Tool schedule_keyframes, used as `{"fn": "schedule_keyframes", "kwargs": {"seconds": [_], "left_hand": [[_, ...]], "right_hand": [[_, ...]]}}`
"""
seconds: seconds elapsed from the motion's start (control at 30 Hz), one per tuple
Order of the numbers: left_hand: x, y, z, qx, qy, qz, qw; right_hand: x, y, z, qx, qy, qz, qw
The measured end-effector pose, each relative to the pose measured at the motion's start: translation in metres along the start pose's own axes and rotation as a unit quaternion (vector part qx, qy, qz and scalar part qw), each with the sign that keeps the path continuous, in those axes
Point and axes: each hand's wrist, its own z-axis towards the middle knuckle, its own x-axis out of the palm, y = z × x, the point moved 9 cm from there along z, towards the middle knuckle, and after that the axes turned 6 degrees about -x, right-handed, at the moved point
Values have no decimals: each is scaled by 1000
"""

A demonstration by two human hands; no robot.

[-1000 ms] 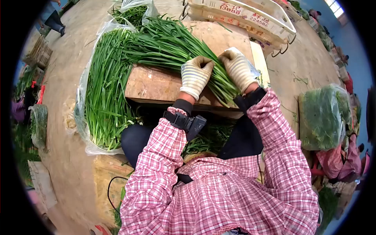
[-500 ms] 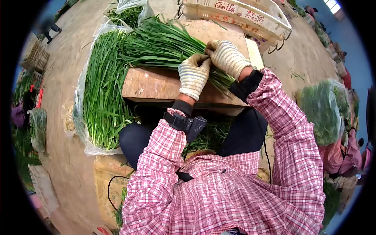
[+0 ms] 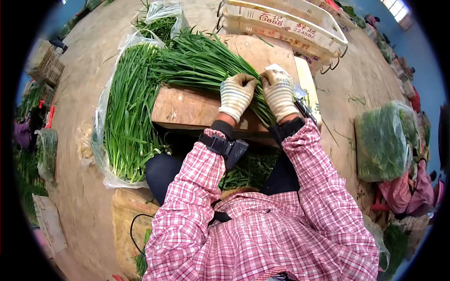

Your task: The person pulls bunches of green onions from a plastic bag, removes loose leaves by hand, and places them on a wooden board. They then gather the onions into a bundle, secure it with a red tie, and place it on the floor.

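Two hands: both gloved in striped knit, set side by side on one bundle of chives at the middle of the tabletop.
Left hand [image 3: 236,95]: fingers curled down over the chive stalks, clenched on the bundle; a black strap with a small black device sat on the wrist below it.
Right hand [image 3: 279,93]: fingers wrapped over the same stalks just beside the left hand, grasping them; knuckles nearly touched the left glove.
Bundle of chives [image 3: 201,63]: lay slanted across the tabletop, leaf tips fanned out toward the far left, cut ends pointed toward the person and hidden under the gloves.
Tabletop [image 3: 187,105]: a worn wooden board, bare along its near left part, with the person's dark-trousered knees under its near edge.
Loose chives on plastic [image 3: 129,112]: a long heap on a clear sheet on the floor, left of the tabletop, well apart from the hands.
Second bag of chives [image 3: 161,21]: at the far left corner, partly wrapped in clear plastic.
White crates [image 3: 286,21]: stacked past the far edge of the tabletop, marked with red characters and digits.
Bagged greens [image 3: 384,140]: a full clear bag on the floor to the right.
Sleeves [image 3: 318,187]: pink and white plaid, on both arms.
Floor [image 3: 79,70]: bare concrete with stray leaves.
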Motion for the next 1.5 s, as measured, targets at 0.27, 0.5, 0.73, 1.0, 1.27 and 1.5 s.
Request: {"fn": "schedule_keyframes", "kwargs": {"seconds": [0.27,0.5,0.73,1.0,1.27,1.5], "left_hand": [[13,-13,-2,-80,79,-72,991],[35,7,25,-166,163,-81,969],[-94,-48,-42,42,-39,182,982],[-36,59,-123,-237,115,106,959],[-59,43,-114,-29,8,144,989],[-44,13,-99,49,-18,401,915]], "right_hand": [[-9,-6,-15,-20,-36,112,993],[-6,0,-35,-48,-89,129,986],[17,-35,-29,89,-3,210,974],[-6,-36,-1,98,221,-59,969],[2,43,-80,-203,227,45,951],[-2,20,-68,-129,149,171,965]]}}
